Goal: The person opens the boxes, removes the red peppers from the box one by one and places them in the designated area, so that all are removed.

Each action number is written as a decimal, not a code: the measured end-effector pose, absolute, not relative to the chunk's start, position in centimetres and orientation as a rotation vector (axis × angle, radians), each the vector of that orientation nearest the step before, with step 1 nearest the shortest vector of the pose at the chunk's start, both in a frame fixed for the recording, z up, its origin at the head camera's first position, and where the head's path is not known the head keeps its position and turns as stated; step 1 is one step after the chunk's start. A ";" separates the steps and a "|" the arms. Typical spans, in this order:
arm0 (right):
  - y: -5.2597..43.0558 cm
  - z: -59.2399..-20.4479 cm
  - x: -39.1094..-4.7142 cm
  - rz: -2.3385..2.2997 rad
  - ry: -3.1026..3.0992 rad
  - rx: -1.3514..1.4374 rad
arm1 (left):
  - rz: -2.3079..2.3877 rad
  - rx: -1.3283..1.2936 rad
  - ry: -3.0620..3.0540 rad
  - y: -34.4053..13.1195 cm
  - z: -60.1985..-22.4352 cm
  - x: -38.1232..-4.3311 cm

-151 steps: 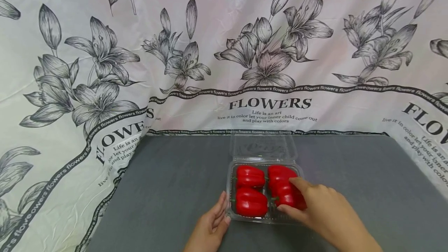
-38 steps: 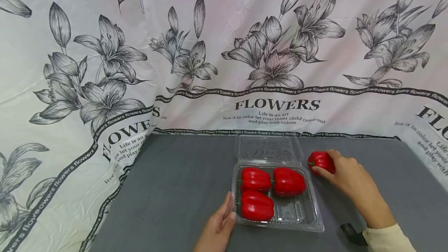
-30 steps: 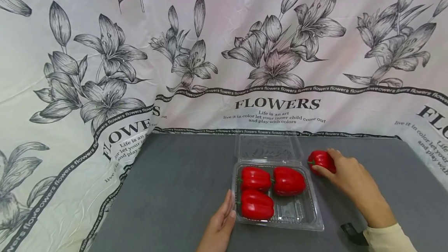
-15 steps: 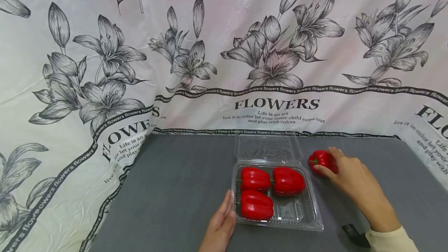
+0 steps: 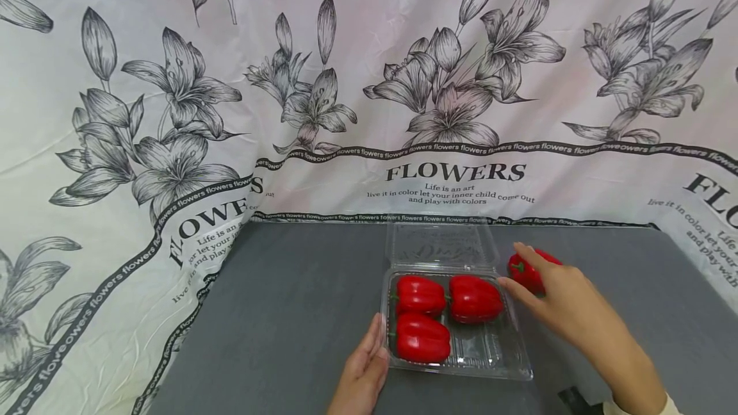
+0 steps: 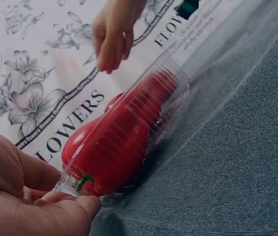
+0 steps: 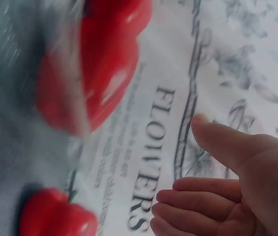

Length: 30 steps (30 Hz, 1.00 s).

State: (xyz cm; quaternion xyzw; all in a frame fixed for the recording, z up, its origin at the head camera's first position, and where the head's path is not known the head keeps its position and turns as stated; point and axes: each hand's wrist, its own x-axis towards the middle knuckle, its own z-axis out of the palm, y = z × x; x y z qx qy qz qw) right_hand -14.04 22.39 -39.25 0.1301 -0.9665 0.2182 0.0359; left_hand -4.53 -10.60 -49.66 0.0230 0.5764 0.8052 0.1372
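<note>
A clear plastic clamshell container (image 5: 490, 364) stands with its lid tipped back, holding three red bell peppers: one at back left (image 5: 421, 294), one at front left (image 5: 423, 338) and one at back right (image 5: 475, 300). My left hand (image 5: 362, 370) pinches its left rim between thumb and fingers, as the left wrist view (image 6: 40, 196) shows. Another red bell pepper (image 5: 521, 274) lies on the table right of the container, partly hidden behind my right hand (image 5: 562, 300). That hand is empty, thumb and fingers apart in the right wrist view (image 7: 217, 191), its thumb tip close to the container's right rim.
The grey tabletop (image 5: 277, 312) ends at a white floral cloth (image 5: 323, 184) at the back and sides. The raised lid (image 5: 441, 245) reaches toward that cloth. A black strap (image 5: 576, 399) hangs by the right sleeve.
Five seconds ago my right hand gripped a pepper inside the container. That pepper was set down on the table at right; the hand has released it and shifted left. The left hand stays put.
</note>
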 end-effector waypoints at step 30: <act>14.4 -40.5 -7.8 0.813 -3.048 0.721 | 2.312 0.102 1.691 -10.6 -49.7 -4.6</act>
